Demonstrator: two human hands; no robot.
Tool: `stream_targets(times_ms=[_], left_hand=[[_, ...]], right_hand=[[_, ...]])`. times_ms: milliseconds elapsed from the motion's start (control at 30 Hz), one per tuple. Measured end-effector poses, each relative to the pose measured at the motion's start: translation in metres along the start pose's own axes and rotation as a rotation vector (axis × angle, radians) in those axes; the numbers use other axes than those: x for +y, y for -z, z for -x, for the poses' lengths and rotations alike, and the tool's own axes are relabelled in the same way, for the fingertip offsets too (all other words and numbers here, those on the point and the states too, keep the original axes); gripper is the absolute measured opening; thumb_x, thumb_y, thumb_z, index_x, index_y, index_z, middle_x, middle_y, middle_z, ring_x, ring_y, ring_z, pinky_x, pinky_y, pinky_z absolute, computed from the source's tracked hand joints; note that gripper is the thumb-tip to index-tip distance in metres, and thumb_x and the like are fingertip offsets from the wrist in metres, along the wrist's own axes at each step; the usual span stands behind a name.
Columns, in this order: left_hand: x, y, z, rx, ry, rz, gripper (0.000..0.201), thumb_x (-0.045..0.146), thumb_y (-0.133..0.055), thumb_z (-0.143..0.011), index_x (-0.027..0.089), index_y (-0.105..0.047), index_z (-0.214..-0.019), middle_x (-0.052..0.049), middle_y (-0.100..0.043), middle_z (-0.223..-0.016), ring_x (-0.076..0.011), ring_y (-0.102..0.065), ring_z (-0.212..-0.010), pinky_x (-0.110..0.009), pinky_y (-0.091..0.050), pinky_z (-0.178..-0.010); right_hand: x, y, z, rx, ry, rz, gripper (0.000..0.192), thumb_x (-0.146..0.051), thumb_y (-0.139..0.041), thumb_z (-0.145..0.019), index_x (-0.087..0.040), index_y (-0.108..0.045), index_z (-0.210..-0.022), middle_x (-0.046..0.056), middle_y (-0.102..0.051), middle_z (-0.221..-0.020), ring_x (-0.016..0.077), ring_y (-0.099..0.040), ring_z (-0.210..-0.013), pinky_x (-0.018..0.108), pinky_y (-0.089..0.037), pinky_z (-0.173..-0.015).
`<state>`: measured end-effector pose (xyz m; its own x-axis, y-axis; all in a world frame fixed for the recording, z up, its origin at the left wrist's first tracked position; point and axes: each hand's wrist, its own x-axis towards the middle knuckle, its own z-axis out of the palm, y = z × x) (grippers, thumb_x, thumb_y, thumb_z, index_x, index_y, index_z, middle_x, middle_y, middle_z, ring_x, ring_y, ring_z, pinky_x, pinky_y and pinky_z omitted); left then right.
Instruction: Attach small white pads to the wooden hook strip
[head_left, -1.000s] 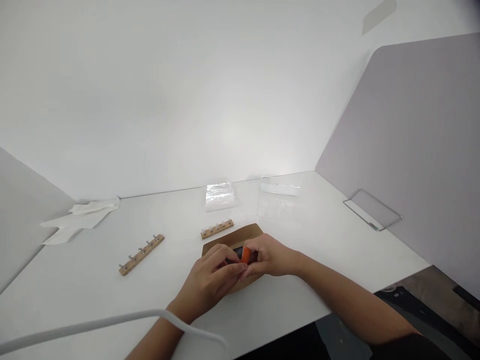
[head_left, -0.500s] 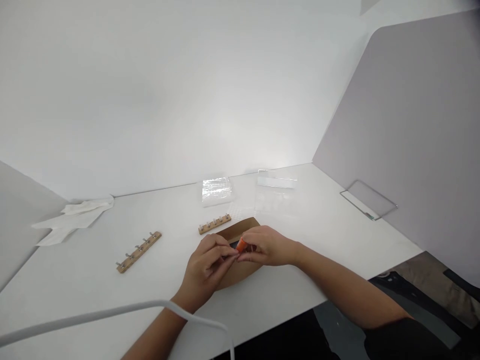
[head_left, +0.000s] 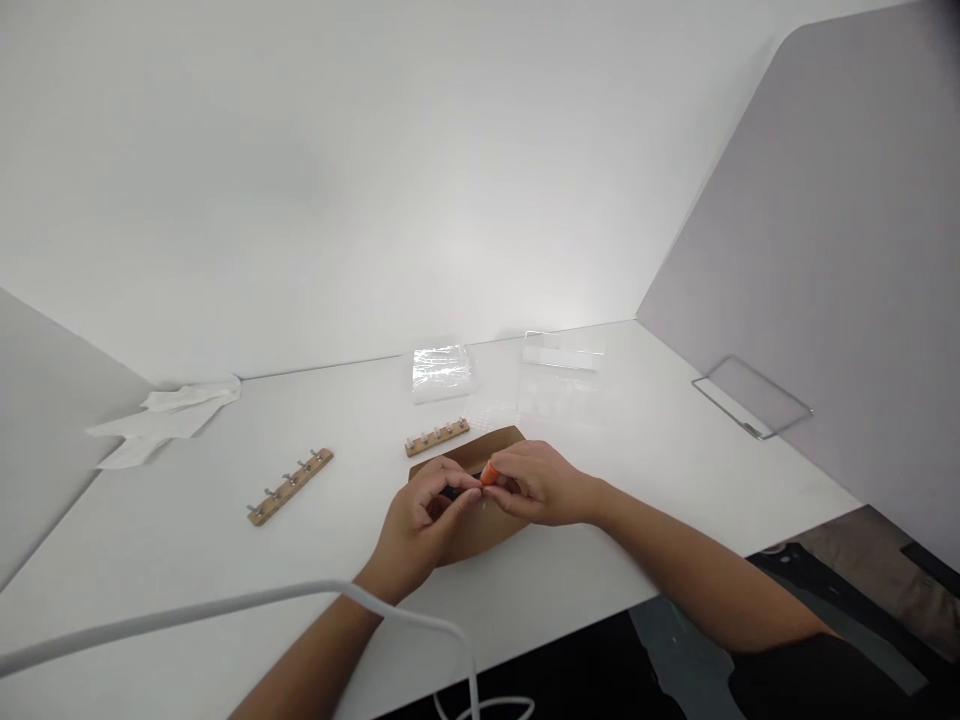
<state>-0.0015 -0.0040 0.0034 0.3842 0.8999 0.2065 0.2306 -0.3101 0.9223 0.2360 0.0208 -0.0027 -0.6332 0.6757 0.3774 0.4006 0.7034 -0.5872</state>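
Note:
Fingers of my right hand (head_left: 546,483) are closed round a small orange tube-like piece (head_left: 489,473). The thumb and fingertips of my left hand (head_left: 421,510) are pinched together right at its lower end; whatever they hold there is too small to make out. Both hands are over a brown paper or card tray (head_left: 480,535) with something dark inside, mostly hidden by my fingers. Just behind the tray lies a short wooden rack with metal hooks (head_left: 437,438). A similar wooden hook rack (head_left: 290,488) lies to the left of my left hand.
A clear plastic packet (head_left: 441,373) lies near the back wall. To its right stands a clear holder with a wire frame (head_left: 562,352). Another wire frame (head_left: 752,398) leans by the right partition. White tissues (head_left: 169,420) lie back left. A white cable (head_left: 225,603) crosses the foreground.
My right fingers now cover more of the orange piece, and it has tilted slightly. Both hands remain together over the tray. The whole view has shifted a little.

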Motion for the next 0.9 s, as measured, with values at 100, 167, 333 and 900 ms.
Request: stream_targets(times_ms=[100, 167, 333, 900], left_hand=[[0.002, -0.001, 0.0, 0.007, 0.005, -0.041, 0.023, 0.04, -0.064, -0.101, 0.022, -0.076, -0.095, -0.006, -0.064, -0.094, -0.0144, -0.059, -0.076, -0.024, -0.05, -0.062], [0.003, -0.001, 0.0, 0.008, -0.003, -0.07, 0.023, 0.04, -0.063, -0.102, 0.022, -0.076, -0.095, -0.005, -0.063, -0.094, -0.0141, -0.058, -0.076, -0.024, -0.049, -0.062], [0.006, 0.001, -0.001, 0.0, -0.041, -0.107, 0.023, 0.038, -0.062, -0.103, 0.024, -0.078, -0.095, -0.004, -0.063, -0.093, -0.0137, -0.057, -0.076, -0.025, -0.048, -0.064], [0.02, 0.005, -0.002, -0.136, 0.055, 0.189, 0.034, 0.045, -0.064, -0.101, 0.018, -0.077, -0.085, -0.005, -0.056, -0.088, -0.0127, -0.051, -0.071, -0.026, -0.054, -0.064]], right_hand=[[0.0, -0.002, -0.001, 0.04, 0.005, 0.017, 0.021, -0.035, -0.06, -0.101, -0.022, -0.061, -0.085, -0.005, -0.058, -0.064, 0.0119, -0.05, -0.061, 0.027, -0.039, -0.065], [-0.001, -0.002, -0.001, 0.053, -0.003, 0.031, 0.021, -0.035, -0.06, -0.101, -0.022, -0.061, -0.085, -0.005, -0.057, -0.064, 0.0117, -0.051, -0.06, 0.028, -0.04, -0.067], [-0.003, -0.004, -0.002, 0.073, 0.014, 0.09, 0.026, -0.035, -0.057, -0.101, -0.021, -0.057, -0.079, -0.005, -0.056, -0.063, 0.0115, -0.048, -0.059, 0.029, -0.037, -0.066], [-0.018, 0.005, -0.003, -0.014, 0.077, -0.04, 0.041, -0.039, -0.039, -0.11, -0.023, -0.053, -0.075, -0.001, -0.047, -0.064, 0.0151, -0.039, -0.058, 0.032, -0.038, -0.064]])
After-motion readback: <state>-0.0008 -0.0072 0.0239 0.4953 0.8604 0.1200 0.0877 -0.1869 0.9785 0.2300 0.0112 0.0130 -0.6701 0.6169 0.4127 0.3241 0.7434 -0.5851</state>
